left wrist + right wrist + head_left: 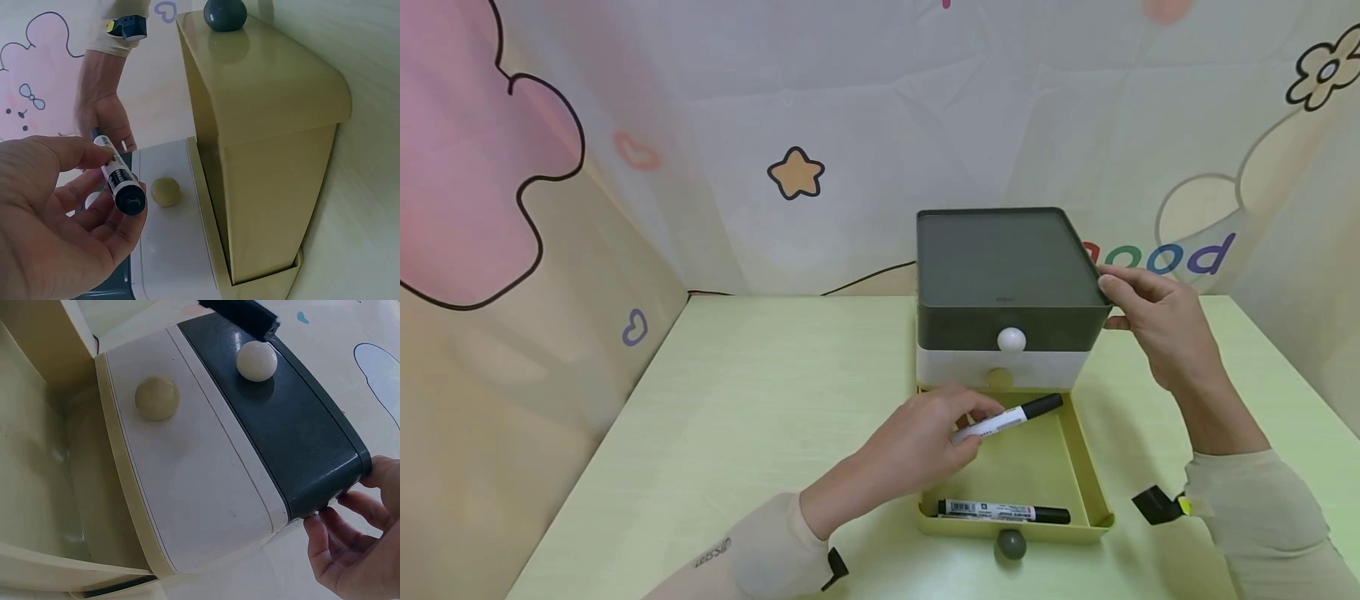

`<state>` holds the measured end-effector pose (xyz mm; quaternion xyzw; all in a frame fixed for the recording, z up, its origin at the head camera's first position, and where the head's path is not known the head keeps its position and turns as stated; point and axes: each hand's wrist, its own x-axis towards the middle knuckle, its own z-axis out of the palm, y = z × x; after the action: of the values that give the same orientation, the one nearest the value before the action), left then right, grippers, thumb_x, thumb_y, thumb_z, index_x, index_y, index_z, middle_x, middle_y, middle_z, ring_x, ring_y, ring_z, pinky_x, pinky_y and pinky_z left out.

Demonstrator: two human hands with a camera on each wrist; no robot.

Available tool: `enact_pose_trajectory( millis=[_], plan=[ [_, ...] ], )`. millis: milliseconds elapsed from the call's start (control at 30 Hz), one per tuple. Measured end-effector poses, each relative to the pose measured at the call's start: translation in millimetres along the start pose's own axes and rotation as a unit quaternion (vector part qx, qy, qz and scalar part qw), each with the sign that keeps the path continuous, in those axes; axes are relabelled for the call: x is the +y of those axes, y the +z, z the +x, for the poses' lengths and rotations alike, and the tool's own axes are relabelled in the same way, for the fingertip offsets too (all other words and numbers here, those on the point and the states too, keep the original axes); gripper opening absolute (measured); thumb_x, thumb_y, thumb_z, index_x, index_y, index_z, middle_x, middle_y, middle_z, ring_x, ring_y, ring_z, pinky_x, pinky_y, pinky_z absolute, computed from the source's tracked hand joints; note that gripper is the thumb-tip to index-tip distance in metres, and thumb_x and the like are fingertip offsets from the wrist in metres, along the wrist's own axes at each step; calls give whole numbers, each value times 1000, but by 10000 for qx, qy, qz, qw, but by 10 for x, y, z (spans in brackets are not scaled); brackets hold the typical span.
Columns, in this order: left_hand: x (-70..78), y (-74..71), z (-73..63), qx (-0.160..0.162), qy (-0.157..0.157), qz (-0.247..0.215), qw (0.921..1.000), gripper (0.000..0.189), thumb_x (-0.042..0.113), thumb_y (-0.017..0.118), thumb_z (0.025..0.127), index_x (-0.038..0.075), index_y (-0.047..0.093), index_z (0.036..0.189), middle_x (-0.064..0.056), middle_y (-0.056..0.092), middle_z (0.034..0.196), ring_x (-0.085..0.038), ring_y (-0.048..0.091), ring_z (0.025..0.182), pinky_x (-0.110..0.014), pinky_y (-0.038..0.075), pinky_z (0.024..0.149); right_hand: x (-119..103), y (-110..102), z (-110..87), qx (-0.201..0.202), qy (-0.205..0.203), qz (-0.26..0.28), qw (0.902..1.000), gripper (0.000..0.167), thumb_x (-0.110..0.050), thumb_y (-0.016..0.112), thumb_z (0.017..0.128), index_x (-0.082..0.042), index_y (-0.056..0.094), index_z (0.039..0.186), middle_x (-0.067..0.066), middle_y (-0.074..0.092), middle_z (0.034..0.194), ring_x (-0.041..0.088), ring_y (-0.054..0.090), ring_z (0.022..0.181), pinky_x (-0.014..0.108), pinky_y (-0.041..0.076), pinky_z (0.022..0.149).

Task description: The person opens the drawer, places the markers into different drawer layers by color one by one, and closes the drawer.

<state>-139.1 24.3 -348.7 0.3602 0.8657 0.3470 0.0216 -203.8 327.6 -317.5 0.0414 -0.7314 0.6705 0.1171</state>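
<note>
My left hand (928, 433) pinches a white marker with a black cap (1011, 419) between thumb and fingers, above the pulled-out yellow drawer (1086, 483). In the left wrist view, the marker's dark end (130, 199) points toward the camera. Another black-capped marker (1000, 511) lies along the drawer's front inside; whether a further one is under it I cannot tell. The drawer belongs to a small three-tier drawer box (1007, 258), dark green on top, white in the middle. My right hand (1165, 321) grips the box's upper right edge, fingertips against its side (359, 534).
Round knobs mark the drawers: a white knob (1011, 339) on top, a yellow knob (157, 398) in the middle and a grey knob (1011, 544) on the pulled-out one. The box stands on a pale green table (760, 400). A printed cloth (850, 108) hangs behind.
</note>
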Motion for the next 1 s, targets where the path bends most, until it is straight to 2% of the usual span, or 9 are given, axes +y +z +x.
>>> enact_pose_trajectory(
  millis=[233,500,700,1000],
  plan=[
    [-26,123,28,-310,-229,201,9991,30,0,69,93,14,75,119,8,68,98,-2,54,78,-15,44,63,-3,3,-9,9,-2,-33,10000,34,-20,67,102,-7,70,134,-6,66,107,5,64,91,17,54,69],
    [-70,238,48,-488,-171,357,9980,31,1,71,92,14,75,120,7,69,96,-2,52,74,-15,42,60,-5,8,-7,4,-9,-136,9999,36,-20,66,103,-5,68,136,-7,66,108,5,64,91,16,54,70],
    [-89,295,60,-616,-213,396,9971,29,1,73,93,13,76,119,7,70,97,-2,53,74,-15,44,62,-10,7,-7,18,4,-250,9997,40,-21,65,103,-2,65,138,-7,65,109,5,63,92,16,54,70],
    [-101,370,75,-813,-58,674,9944,29,3,74,92,14,76,119,8,71,99,0,53,79,-15,43,69,-11,7,-6,25,4,-297,9996,41,-21,65,103,-2,64,139,-6,65,109,5,63,92,16,54,70]
  ],
)
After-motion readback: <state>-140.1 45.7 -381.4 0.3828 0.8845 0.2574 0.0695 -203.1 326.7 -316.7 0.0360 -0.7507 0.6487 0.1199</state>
